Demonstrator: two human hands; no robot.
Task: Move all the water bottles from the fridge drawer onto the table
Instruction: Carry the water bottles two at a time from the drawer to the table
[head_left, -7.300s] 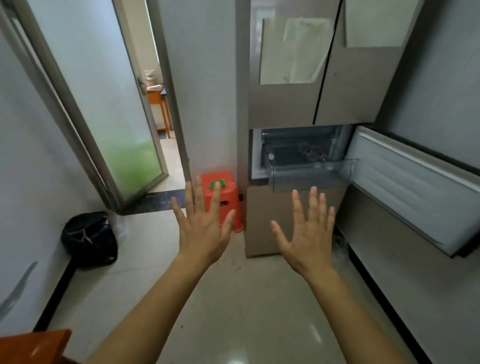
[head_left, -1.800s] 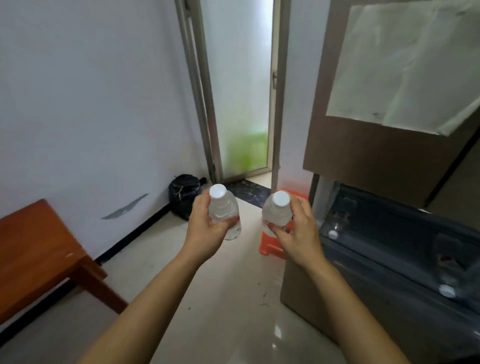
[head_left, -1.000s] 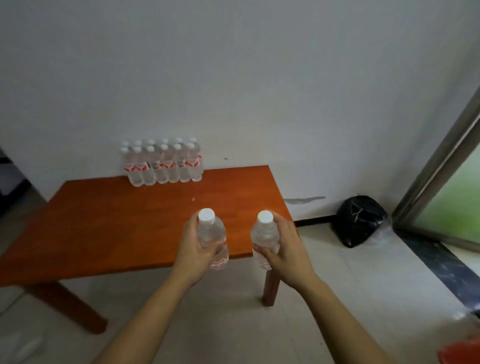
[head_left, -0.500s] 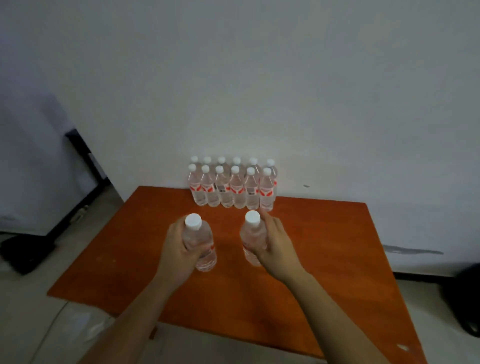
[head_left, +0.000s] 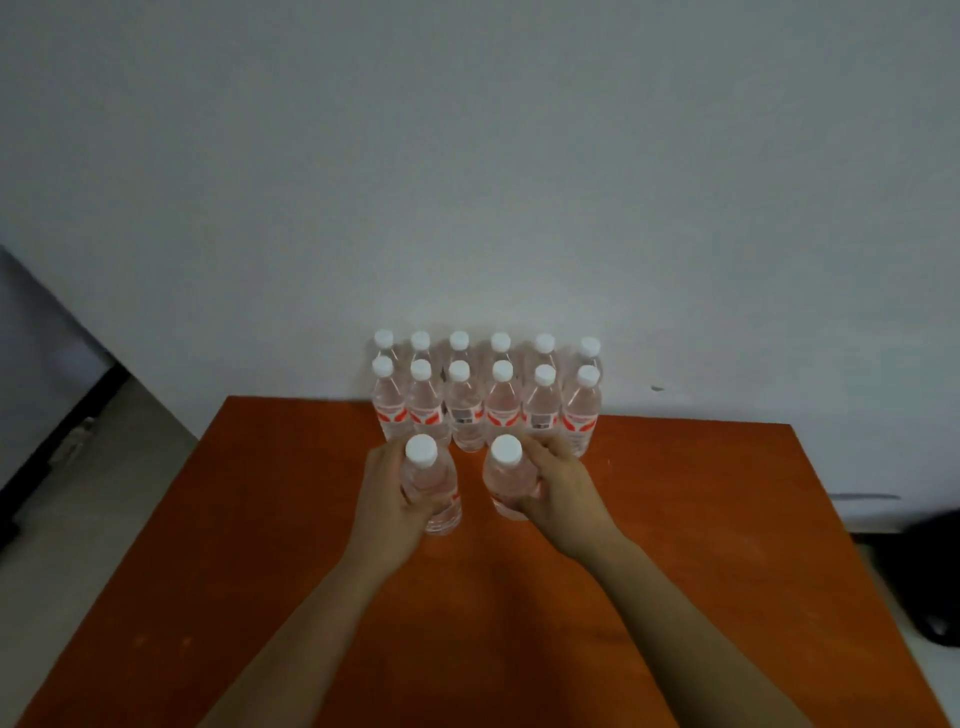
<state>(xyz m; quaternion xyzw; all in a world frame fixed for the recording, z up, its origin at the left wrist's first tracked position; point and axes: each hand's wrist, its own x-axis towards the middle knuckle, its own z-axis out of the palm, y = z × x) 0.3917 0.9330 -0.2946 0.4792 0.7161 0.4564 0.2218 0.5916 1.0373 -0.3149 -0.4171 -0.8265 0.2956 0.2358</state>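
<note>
My left hand grips a clear water bottle with a white cap, held upright over the orange wooden table. My right hand grips a second such bottle beside it. Both bottles sit just in front of two rows of several upright water bottles with red labels, standing at the table's far edge against the wall. Whether the held bottles touch the tabletop I cannot tell. The fridge drawer is out of view.
A pale wall rises right behind the bottle rows. Pale floor lies left of the table, and a dark bag sits on the floor at the right edge.
I turned from the fridge to the table carrying both bottles. In the last half second both hands moved forward, bringing the bottles close behind the standing rows.
</note>
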